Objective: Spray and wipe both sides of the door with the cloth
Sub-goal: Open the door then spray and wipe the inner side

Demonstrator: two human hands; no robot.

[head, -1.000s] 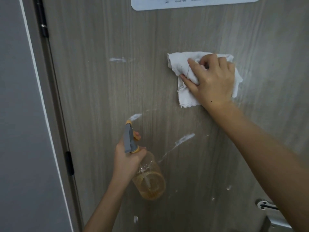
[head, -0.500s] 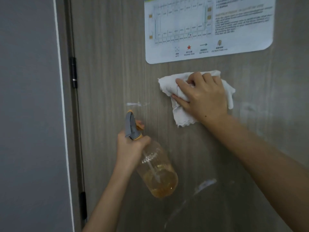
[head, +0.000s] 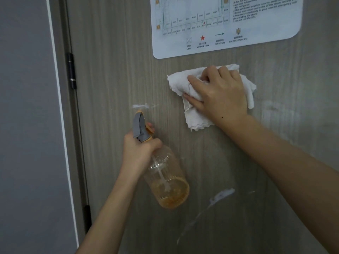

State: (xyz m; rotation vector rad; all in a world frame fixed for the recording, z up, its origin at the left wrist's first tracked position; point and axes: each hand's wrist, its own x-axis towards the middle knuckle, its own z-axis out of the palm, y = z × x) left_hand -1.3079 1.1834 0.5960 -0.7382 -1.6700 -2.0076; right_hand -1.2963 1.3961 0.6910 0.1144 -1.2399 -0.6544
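Observation:
A grey wood-grain door (head: 113,52) fills the view. My right hand (head: 220,96) presses a crumpled white cloth (head: 178,83) flat against the door just below a posted escape plan, with its fingers curled into the cloth. Lower left, my left hand (head: 137,153) grips the neck of a clear spray bottle (head: 168,184) with amber liquid in its bottom; its grey and orange nozzle (head: 139,125) points up at the door. White foam streaks (head: 222,195) cling to the door below the cloth, and a small foam mark (head: 140,106) sits above the nozzle.
A laminated escape plan (head: 225,24) is fixed on the door's upper part. The door's hinge edge with a black hinge (head: 71,70) runs down the left, beside a grey frame and wall (head: 23,125).
The view has tilted up, so the escape plan shows more and the door handle has left the frame. My right hand with the cloth has shifted slightly left; the left hand keeps the bottle.

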